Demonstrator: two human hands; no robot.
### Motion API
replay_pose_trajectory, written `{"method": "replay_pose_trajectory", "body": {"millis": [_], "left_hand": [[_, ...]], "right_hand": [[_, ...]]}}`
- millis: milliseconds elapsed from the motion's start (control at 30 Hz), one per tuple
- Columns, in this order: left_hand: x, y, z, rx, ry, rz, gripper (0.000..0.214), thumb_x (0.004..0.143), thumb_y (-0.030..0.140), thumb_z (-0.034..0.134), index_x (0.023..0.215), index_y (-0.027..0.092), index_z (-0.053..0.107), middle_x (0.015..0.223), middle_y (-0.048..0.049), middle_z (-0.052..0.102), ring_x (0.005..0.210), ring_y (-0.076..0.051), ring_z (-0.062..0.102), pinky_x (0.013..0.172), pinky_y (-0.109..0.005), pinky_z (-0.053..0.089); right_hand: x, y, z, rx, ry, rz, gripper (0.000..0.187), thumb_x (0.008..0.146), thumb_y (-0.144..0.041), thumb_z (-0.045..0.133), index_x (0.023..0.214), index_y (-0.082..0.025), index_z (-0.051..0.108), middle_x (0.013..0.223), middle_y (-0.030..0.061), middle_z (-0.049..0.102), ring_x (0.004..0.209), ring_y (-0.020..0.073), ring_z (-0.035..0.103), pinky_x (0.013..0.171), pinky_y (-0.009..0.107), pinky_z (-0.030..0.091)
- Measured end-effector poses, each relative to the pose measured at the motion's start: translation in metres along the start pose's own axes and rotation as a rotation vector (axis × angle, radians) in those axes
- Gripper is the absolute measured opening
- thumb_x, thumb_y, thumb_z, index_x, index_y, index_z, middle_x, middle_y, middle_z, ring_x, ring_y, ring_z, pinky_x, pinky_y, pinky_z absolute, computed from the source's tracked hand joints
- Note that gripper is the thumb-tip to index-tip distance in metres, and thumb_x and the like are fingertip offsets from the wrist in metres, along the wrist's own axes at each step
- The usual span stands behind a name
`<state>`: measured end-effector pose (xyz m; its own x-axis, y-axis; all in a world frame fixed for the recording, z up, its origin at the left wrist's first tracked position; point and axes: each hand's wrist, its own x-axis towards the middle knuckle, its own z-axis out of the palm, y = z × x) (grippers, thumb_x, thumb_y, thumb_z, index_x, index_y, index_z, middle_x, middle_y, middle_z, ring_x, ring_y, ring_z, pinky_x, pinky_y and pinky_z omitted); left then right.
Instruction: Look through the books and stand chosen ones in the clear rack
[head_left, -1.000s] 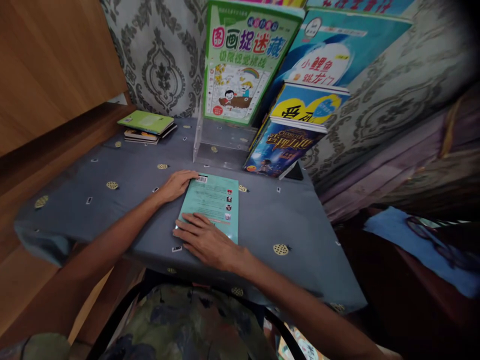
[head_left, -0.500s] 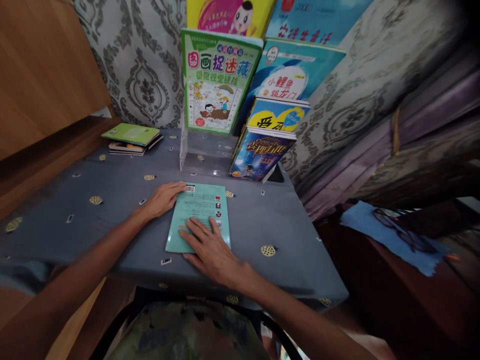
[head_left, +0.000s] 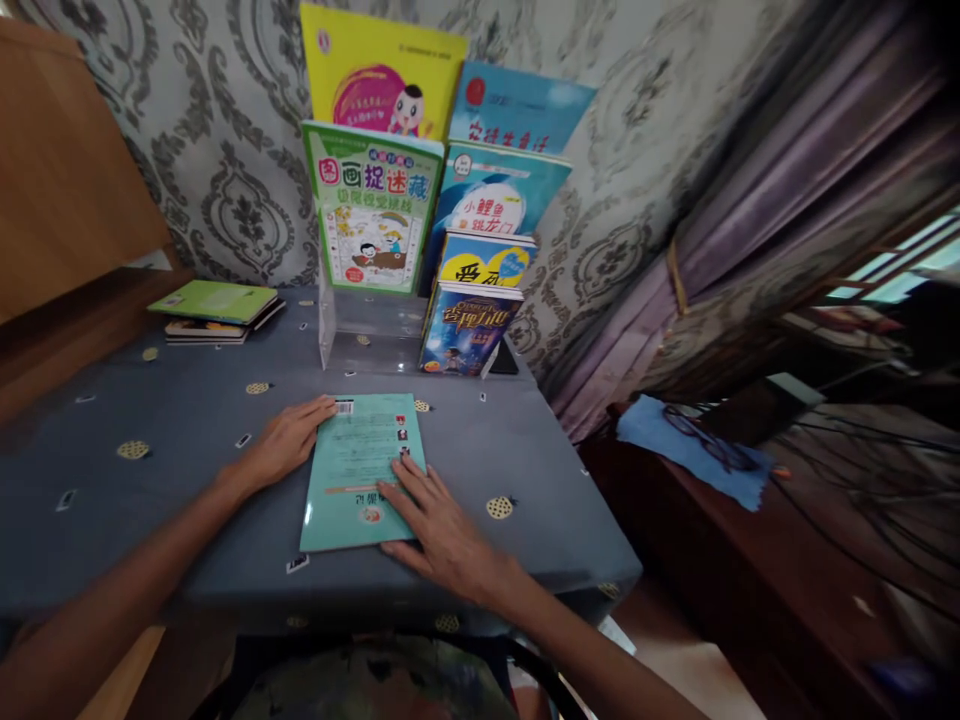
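A thin teal book lies flat on the table near its front edge, back cover up, its print upside down to me and a barcode at its far left corner. My left hand rests at that corner, fingertips touching the book's edge. Across the book's right side lies my right hand, its fingers stretched out and spread over the cover and the thumb by the near edge. Neither hand is wrapped round anything.
A clear acrylic stand at the back bears a green picture book, a yellow book and a dark blue book. Several books lie stacked at the back left. Glasses sit on a blue cloth at right.
The view has tilted up and shifted right. My right hand has slid toward the book's right edge, uncovering more of the lower cover. My left hand stays at the far left corner.
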<state>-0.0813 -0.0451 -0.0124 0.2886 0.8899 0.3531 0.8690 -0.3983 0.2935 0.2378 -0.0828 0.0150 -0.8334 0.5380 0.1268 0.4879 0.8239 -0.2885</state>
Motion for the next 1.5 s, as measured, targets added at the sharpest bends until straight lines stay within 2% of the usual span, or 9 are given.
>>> {"method": "replay_pose_trajectory", "body": {"millis": [200,300,400,533,667,967,1233,1367,1500], "left_hand": [[-0.022,0.019,-0.002,-0.013,0.014,0.005,0.046,0.097,0.029,0.034,0.138,0.022,0.055,0.144,-0.0075,0.056,0.136,-0.025,0.049,0.112,-0.048,0.043],[-0.035,0.032,-0.003,0.005,-0.003,0.011,0.046,0.098,0.027,0.034,0.139,0.022,0.054,0.146,-0.0077,0.054,0.136,-0.025,0.049,0.111,-0.048,0.044],[-0.044,0.041,-0.004,0.016,-0.019,0.023,0.047,0.098,0.025,0.035,0.141,0.023,0.052,0.147,-0.0074,0.053,0.137,-0.024,0.048,0.111,-0.047,0.044],[-0.048,0.046,-0.007,0.000,-0.034,0.031,0.047,0.098,0.024,0.036,0.142,0.024,0.050,0.147,-0.0073,0.053,0.137,-0.023,0.048,0.112,-0.046,0.043],[-0.048,0.046,-0.010,-0.038,-0.048,0.034,0.048,0.098,0.023,0.035,0.144,0.025,0.048,0.147,-0.0069,0.052,0.139,-0.022,0.045,0.113,-0.046,0.041],[-0.043,0.047,-0.027,-0.326,-0.168,-0.067,0.055,0.093,0.033,0.052,0.148,0.030,0.042,0.155,-0.0063,0.042,0.144,-0.025,0.037,0.116,-0.049,0.035],[-0.023,0.054,-0.019,-0.703,0.015,-0.226,0.042,0.090,0.049,0.054,0.124,0.027,0.064,0.132,-0.0070,0.065,0.126,-0.028,0.057,0.111,-0.047,0.041],[0.003,0.061,-0.008,-0.754,0.255,-0.449,0.066,0.085,0.075,0.041,0.109,0.021,0.069,0.107,-0.0066,0.074,0.115,-0.028,0.062,0.105,-0.042,0.047],[0.031,0.061,0.002,-0.886,0.380,-0.535,0.081,0.085,0.082,0.030,0.112,0.016,0.069,0.112,-0.0109,0.073,0.119,-0.028,0.061,0.107,-0.041,0.044]], "right_hand": [[-0.023,-0.012,-0.005,-0.001,-0.055,-0.028,0.081,0.087,-0.053,0.065,0.153,-0.018,0.033,0.161,0.0170,0.025,0.152,0.0315,0.014,0.120,0.055,0.026],[-0.038,-0.016,0.003,-0.036,-0.038,-0.060,0.077,0.085,-0.032,0.071,0.152,-0.018,0.035,0.160,0.0171,0.030,0.150,0.0318,0.020,0.119,0.056,0.027],[-0.051,-0.016,0.013,-0.068,0.012,-0.097,0.078,0.078,-0.006,0.061,0.151,-0.018,0.036,0.157,0.0147,0.035,0.149,0.0306,0.023,0.119,0.058,0.029],[-0.058,-0.013,0.010,-0.046,0.065,-0.182,0.069,0.078,-0.007,0.058,0.146,-0.017,0.045,0.151,0.0128,0.046,0.147,0.0308,0.029,0.118,0.062,0.027],[-0.054,-0.011,-0.009,0.022,0.115,-0.280,0.056,0.084,-0.013,0.061,0.139,-0.017,0.053,0.142,0.0110,0.058,0.143,0.0269,0.039,0.118,0.052,0.035],[-0.018,-0.006,-0.049,0.445,0.402,-0.298,0.038,0.094,-0.032,0.062,0.132,-0.026,0.060,0.118,0.0068,0.073,0.116,0.0209,0.067,0.102,0.042,0.055],[0.032,0.015,-0.059,0.786,0.589,0.080,0.031,0.081,-0.048,0.073,0.098,-0.023,0.077,0.093,0.0055,0.078,0.087,0.0235,0.074,0.080,0.037,0.060],[0.072,0.039,-0.039,0.874,0.715,0.166,0.039,0.083,-0.056,0.063,0.093,-0.020,0.076,0.085,0.0049,0.076,0.083,0.0243,0.070,0.080,0.041,0.058],[0.099,0.054,-0.020,0.960,0.775,0.239,0.049,0.084,-0.062,0.055,0.100,-0.019,0.073,0.098,0.0069,0.076,0.095,0.0270,0.068,0.090,0.045,0.054]]}}
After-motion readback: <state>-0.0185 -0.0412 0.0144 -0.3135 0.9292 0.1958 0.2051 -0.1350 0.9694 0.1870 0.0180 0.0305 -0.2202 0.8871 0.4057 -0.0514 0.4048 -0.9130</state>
